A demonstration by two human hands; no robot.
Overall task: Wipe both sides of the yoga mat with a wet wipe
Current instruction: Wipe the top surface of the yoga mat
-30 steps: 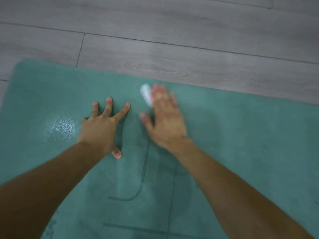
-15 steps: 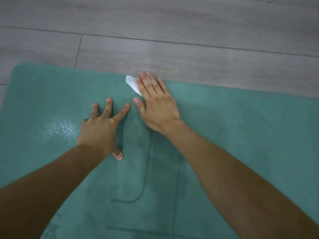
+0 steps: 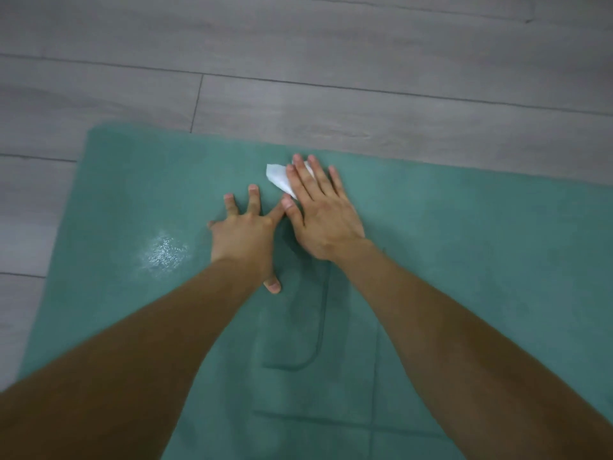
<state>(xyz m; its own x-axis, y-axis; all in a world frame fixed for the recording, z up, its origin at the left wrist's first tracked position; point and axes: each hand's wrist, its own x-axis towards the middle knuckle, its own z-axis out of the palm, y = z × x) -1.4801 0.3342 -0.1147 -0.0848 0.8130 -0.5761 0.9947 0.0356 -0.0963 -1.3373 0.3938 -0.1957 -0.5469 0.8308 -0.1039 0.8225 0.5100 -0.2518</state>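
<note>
Two hands worked on a teal yoga mat (image 3: 464, 260) laid on grey wooden floor (image 3: 298, 61).

The right hand (image 3: 323, 220) lay flat with straight fingers, pressing a white wet wipe (image 3: 280, 177) onto the mat near its far edge, upper centre of the frame. The left hand (image 3: 243, 240) rested just beside it, fingers spread wide on the mat. A wet sheen (image 3: 164, 254) showed at centre left.

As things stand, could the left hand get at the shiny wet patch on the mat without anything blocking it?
Probably yes. The left hand rests flat on the yoga mat, and the wet patch lies just to its left with only bare mat between. The right hand and wet wipe are on the other side.
</note>
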